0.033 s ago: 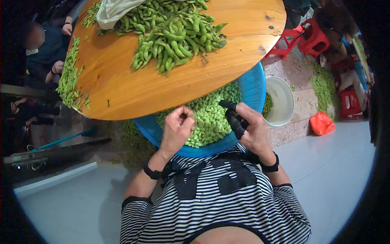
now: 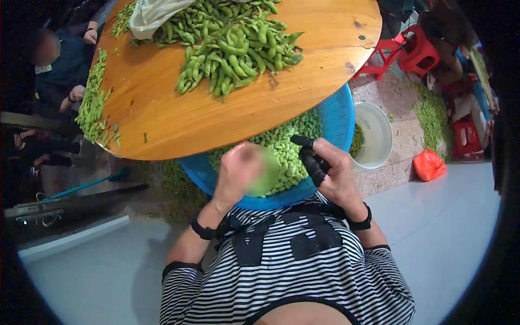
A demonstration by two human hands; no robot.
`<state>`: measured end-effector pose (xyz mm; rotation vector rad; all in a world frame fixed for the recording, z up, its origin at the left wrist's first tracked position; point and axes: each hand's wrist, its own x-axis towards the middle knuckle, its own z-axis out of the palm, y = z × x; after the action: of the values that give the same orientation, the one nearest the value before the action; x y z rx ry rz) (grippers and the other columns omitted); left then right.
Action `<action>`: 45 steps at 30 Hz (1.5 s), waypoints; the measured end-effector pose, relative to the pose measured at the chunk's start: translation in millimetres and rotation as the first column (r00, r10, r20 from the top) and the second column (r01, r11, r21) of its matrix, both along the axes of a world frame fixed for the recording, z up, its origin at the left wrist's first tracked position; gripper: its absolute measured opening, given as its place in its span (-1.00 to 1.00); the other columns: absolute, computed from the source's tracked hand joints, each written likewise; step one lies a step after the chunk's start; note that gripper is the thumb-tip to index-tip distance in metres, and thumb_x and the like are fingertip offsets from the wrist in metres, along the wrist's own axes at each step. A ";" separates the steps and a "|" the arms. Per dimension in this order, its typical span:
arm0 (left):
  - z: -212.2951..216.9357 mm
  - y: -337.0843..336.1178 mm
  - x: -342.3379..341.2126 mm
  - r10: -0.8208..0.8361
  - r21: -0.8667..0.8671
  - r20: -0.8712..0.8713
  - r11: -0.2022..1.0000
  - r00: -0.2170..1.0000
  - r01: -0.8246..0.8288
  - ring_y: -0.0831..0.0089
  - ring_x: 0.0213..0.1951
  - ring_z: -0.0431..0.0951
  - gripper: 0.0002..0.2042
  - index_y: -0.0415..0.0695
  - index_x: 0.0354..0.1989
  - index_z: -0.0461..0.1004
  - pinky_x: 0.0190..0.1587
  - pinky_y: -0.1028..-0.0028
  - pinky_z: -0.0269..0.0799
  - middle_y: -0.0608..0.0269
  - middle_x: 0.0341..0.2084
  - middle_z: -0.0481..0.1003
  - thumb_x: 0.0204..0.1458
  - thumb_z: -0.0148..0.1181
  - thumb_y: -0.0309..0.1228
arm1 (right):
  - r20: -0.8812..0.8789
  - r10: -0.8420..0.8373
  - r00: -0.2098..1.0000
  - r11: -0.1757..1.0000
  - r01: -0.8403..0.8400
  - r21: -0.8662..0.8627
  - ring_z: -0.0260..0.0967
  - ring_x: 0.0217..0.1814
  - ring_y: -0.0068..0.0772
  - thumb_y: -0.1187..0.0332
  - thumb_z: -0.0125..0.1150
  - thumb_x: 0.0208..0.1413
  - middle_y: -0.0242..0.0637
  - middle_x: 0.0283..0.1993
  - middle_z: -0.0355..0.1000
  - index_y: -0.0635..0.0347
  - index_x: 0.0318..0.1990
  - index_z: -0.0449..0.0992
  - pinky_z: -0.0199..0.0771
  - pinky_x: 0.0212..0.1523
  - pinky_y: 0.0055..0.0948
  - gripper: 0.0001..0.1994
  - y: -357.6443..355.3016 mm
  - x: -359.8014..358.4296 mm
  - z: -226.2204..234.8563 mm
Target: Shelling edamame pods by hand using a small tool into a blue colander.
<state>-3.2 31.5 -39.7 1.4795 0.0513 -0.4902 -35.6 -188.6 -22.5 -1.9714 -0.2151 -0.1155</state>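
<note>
Green beans [image 2: 293, 166] lie beneath left hand [image 2: 236, 169] and right hand [image 2: 335, 172].

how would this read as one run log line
left hand: above shelled beans, blurred, grip unclear; right hand: black finger covers, over blue basin; table: green pods

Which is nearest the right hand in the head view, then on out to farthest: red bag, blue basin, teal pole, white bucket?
From the right hand:
1. blue basin, overlapped by the hand in this view
2. white bucket, just to the right
3. red bag, farther right, on the floor
4. teal pole, away at far left
</note>
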 end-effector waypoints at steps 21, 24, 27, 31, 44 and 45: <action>64.9 89.4 130.2 -0.253 0.692 0.688 0.511 0.680 -0.510 0.29 -0.45 0.52 -0.86 -0.28 -0.35 0.50 -0.34 0.39 0.41 0.12 -0.50 0.50 -0.06 0.27 -0.50 | 0.318 -0.579 0.750 0.663 0.661 -0.353 0.45 -0.28 -0.20 0.53 0.12 0.11 -0.07 -0.26 0.46 0.29 -0.08 0.50 0.40 -0.25 -0.38 -0.79 -115.0 -0.8 -7.7; 64.0 85.3 123.5 -0.068 0.581 0.710 0.619 0.701 -0.529 0.33 -0.50 0.50 -0.87 -0.29 -0.38 0.46 -0.40 0.38 0.39 0.15 -0.56 0.49 -0.04 0.27 -0.51 | 0.323 -0.530 0.784 0.697 0.620 -0.360 0.43 -0.28 -0.19 0.57 0.11 0.06 -0.06 -0.28 0.45 0.32 -0.12 0.49 0.38 -0.25 -0.37 -0.79 -104.8 1.0 -11.4; 68.4 75.0 104.7 0.029 0.526 0.664 0.692 0.748 -0.494 0.55 -0.53 0.47 -0.88 -0.24 -0.36 0.43 -0.48 0.54 0.35 0.28 -0.53 0.49 0.01 0.26 -0.51 | 0.196 -0.456 0.868 0.851 0.490 -0.190 0.38 -0.28 -0.34 0.62 0.10 -0.02 -0.13 -0.34 0.40 0.39 -0.17 0.46 0.37 -0.20 -0.45 -0.79 -82.4 6.4 -9.5; 79.2 25.6 49.2 0.040 0.207 0.331 0.972 0.943 -0.114 0.62 -0.53 0.47 -0.92 -0.20 -0.36 0.40 -0.54 0.64 0.36 0.28 -0.50 0.49 0.04 0.20 -0.57 | -0.051 -0.175 0.983 0.982 0.178 0.068 0.24 -0.43 -0.70 0.49 0.09 0.09 -0.48 -0.38 0.36 0.31 -0.14 0.52 0.19 -0.46 -0.63 -0.80 -35.5 8.7 -4.3; 38.7 -32.2 3.9 -0.017 -0.027 0.306 0.999 0.952 0.027 0.57 -0.51 0.47 -0.88 -0.28 -0.35 0.41 -0.49 0.62 0.41 0.27 -0.48 0.45 0.00 0.23 -0.68 | -0.418 0.223 0.881 0.846 0.038 0.531 0.17 -0.50 -0.69 0.61 0.15 -0.09 -0.45 -0.51 0.21 0.33 -0.31 0.45 0.15 -0.54 -0.59 -0.87 6.4 2.3 25.0; 37.2 -30.7 3.8 -0.031 -0.010 0.299 0.999 0.954 0.036 0.58 -0.52 0.46 -0.88 -0.28 -0.36 0.41 -0.49 0.62 0.39 0.27 -0.48 0.44 -0.02 0.24 -0.68 | -0.389 0.202 0.899 0.862 0.026 0.507 0.17 -0.51 -0.70 0.60 0.15 -0.08 -0.46 -0.51 0.22 0.32 -0.32 0.46 0.14 -0.55 -0.59 -0.88 6.8 2.5 23.6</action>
<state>0.6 0.8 -2.5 1.5271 -0.2168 -0.2883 -33.2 -181.8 1.1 -1.4117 0.0192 0.3042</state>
